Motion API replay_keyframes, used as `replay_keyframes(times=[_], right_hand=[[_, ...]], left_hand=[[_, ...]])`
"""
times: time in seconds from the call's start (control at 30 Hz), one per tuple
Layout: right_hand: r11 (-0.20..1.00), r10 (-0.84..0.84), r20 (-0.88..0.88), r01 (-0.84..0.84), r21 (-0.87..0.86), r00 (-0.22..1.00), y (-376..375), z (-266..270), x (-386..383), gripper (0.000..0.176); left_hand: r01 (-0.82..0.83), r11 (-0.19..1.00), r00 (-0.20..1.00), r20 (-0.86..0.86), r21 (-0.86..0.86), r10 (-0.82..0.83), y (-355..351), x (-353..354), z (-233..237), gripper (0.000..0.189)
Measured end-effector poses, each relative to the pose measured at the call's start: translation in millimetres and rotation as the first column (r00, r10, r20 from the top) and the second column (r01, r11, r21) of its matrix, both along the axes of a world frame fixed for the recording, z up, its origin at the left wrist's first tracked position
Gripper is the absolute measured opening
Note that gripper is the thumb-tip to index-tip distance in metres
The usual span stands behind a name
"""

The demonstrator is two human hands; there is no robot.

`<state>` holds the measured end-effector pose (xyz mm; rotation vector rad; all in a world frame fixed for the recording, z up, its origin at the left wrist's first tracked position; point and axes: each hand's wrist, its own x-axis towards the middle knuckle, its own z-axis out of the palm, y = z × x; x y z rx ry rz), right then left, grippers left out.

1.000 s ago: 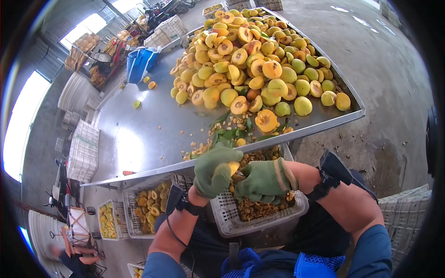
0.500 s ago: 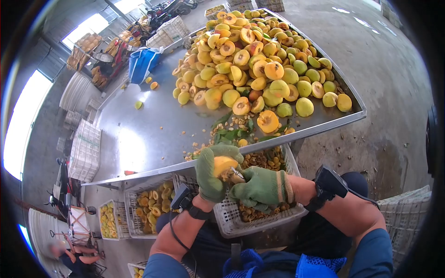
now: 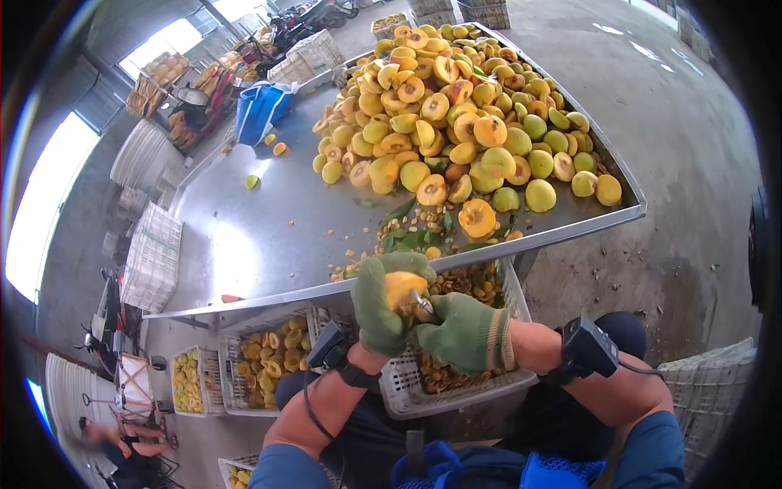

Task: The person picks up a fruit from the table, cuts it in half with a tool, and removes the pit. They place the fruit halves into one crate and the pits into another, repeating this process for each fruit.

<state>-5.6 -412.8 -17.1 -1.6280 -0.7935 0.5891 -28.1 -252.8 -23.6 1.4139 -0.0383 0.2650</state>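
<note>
My left hand (image 3: 379,314), in a green glove, is wrapped round a yellow peach half (image 3: 405,285) with its cut side toward my right hand. In a matching glove, my right hand (image 3: 466,332) is closed on a small metal pitting tool (image 3: 424,304). The shiny tip of the tool meets the peach's cut face; its handle is hidden in the glove. Both hands are over a white plastic crate (image 3: 407,395) of brown pits and scraps, just before the metal table's front rim (image 3: 546,243).
A large heap of halved peaches (image 3: 464,122) covers the far right of the table. Leaves and loose bits (image 3: 415,236) lie near the rim, and a blue bag (image 3: 259,112) stands at the left. Crates of peach halves (image 3: 269,367) sit on the floor. Another person (image 3: 130,448) sits lower left.
The view has shifted slightly, so the table and heap appear a little further right. Both hands keep their hold on the peach half and tool, with only a slight turn.
</note>
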Motion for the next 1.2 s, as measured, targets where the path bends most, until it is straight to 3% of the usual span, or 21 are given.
replay_keyframes(times=[0.03,0.07,0.1,0.2,0.23,0.37,0.47,0.57,0.6,0.7,0.8,0.87,0.93,1.07,1.13,1.2], right_hand=[[0.994,0.057,-0.205,-0.075,-0.08,0.977,-7,-1,3,0.018],[0.977,0.093,-0.408,-0.162,-0.139,0.908,-17,31,7,0.019],[0.951,0.107,-0.595,-0.257,-0.173,0.796,-24,50,13,0.019],[0.934,0.214,-0.637,-0.345,-0.087,0.741,-39,44,23,0.021],[0.939,0.264,-0.556,-0.342,-0.039,0.788,-40,38,22,0.021],[0.921,0.327,-0.253,-0.367,-0.129,0.91,-37,33,20,0.018],[0.93,0.255,-0.163,-0.288,-0.229,0.953,-32,27,13,0.013],[0.956,0.243,0.054,-0.23,-0.181,0.969,-28,9,11,0.019],[0.962,0.242,0.129,-0.22,-0.162,0.962,-27,5,11,0.013],[0.95,0.253,0.05,-0.238,-0.201,0.966,-28,12,13,0.009],[0.922,0.33,0.139,-0.288,-0.257,0.934,-29,6,19,0.015],[0.907,0.293,0.102,-0.242,-0.346,0.951,-27,12,21,0.02],[0.857,0.087,-0.124,-0.138,-0.497,0.988,-26,27,16,0.026],[0.884,0.093,-0.428,-0.272,-0.38,0.899,-31,36,23,0.019],[0.907,0.091,-0.537,-0.292,-0.303,0.839,-35,49,24,0.02],[0.929,0.092,-0.391,-0.22,-0.298,0.916,-26,28,17,0.022]], left_hand=[[0.025,0.999,1.0,-0.004,-0.043,-0.025,2,0,-5,0.074],[0.051,0.995,0.999,-0.01,-0.083,-0.052,4,-1,-7,0.073],[0.062,0.997,0.996,0.068,0.046,-0.065,5,-2,-5,0.074],[0.043,0.929,0.959,0.245,0.367,-0.142,9,1,3,0.073],[0.028,0.904,0.948,0.277,0.426,-0.16,9,2,6,0.073],[-0.102,0.714,0.889,0.385,0.693,-0.247,14,7,14,0.069],[-0.083,0.744,0.859,0.426,0.663,-0.284,13,12,15,0.05],[-0.171,0.646,0.833,0.459,0.744,-0.309,16,17,13,0.063],[-0.198,0.618,0.82,0.474,0.761,-0.321,17,19,13,0.064],[-0.256,0.555,0.79,0.502,0.792,-0.352,22,22,13,0.065],[-0.254,0.545,0.774,0.506,0.799,-0.381,21,26,18,0.064],[-0.227,0.555,0.756,0.504,0.801,-0.418,18,28,22,0.062],[-0.201,0.545,0.756,0.483,0.814,-0.442,17,29,25,0.06],[-0.254,0.535,0.728,0.523,0.806,-0.443,21,34,16,0.054],[-0.245,0.545,0.775,0.5,0.802,-0.387,21,33,12,0.054],[-0.246,0.539,0.788,0.49,0.805,-0.373,22,33,9,0.052]])
